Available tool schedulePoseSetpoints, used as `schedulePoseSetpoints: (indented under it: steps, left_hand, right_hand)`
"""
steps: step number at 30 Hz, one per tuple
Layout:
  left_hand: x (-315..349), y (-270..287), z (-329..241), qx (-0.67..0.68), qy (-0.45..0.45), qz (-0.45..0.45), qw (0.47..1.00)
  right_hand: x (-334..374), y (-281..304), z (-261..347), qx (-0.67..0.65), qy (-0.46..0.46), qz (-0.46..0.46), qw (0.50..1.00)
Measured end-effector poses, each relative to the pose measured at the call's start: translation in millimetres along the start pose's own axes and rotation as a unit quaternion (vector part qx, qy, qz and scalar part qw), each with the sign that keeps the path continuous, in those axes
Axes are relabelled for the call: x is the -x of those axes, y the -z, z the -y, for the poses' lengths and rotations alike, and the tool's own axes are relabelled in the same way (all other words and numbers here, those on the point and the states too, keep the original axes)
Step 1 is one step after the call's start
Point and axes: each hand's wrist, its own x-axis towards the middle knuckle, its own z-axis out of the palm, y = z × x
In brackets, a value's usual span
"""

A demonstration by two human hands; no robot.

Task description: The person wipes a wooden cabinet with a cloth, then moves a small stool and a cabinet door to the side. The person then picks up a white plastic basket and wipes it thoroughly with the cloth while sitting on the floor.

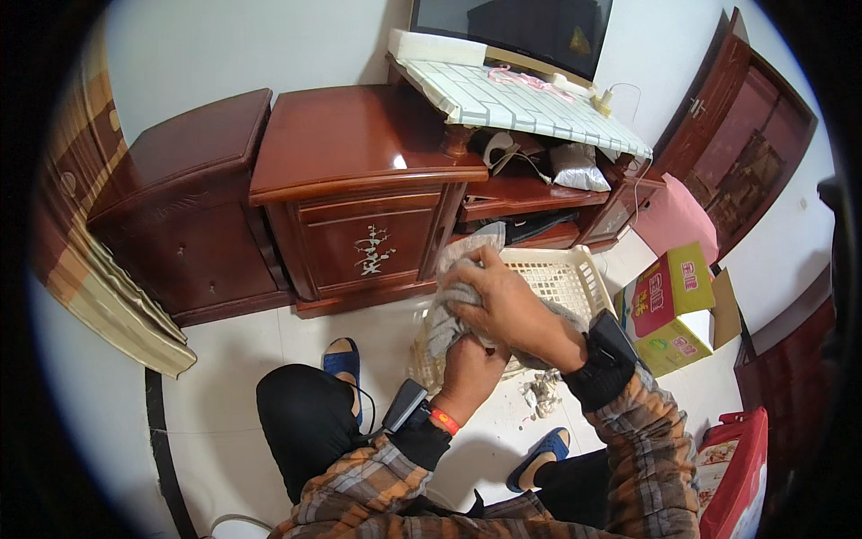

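Observation:
A crumpled grey cloth [440, 316] is bunched up between my two hands, above a cream plastic basket [575, 280] with openwork sides. My right hand [514, 304] grips it from above, with bent fingers pressed into its folds. Lower down, my left hand [470, 370] is closed on the underside of the same cloth, and its fingertips are hidden. Whether anything is wrapped inside the cloth cannot be seen. Part of the basket is covered by my hands and the cloth.
A small heap of pale scraps [542, 395] lies on the tiled floor between my slippered feet. An open yellow-green carton [660, 310] stands to the right, near a red bag [738, 467]. Reddish-brown cabinets [359, 238] line the wall ahead, below a television [530, 31].

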Motion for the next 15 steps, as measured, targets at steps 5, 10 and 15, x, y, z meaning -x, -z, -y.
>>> schedulePoseSetpoints:
  steps: [5,10,15]
  left_hand:
    - [1,5,-30,0.002,-0.028,-0.107,0.994]
    - [-2,16,-36,-0.011,-0.028,-0.106,0.994]
    - [-6,17,-38,0.006,-0.037,-0.105,0.994]
  right_hand:
    - [-32,-7,-18,-0.002,-0.025,-0.061,0.998]
    - [-52,-14,-30,0.015,-0.086,-0.105,0.991]
    - [-54,-16,-41,0.041,-0.092,-0.139,0.985]
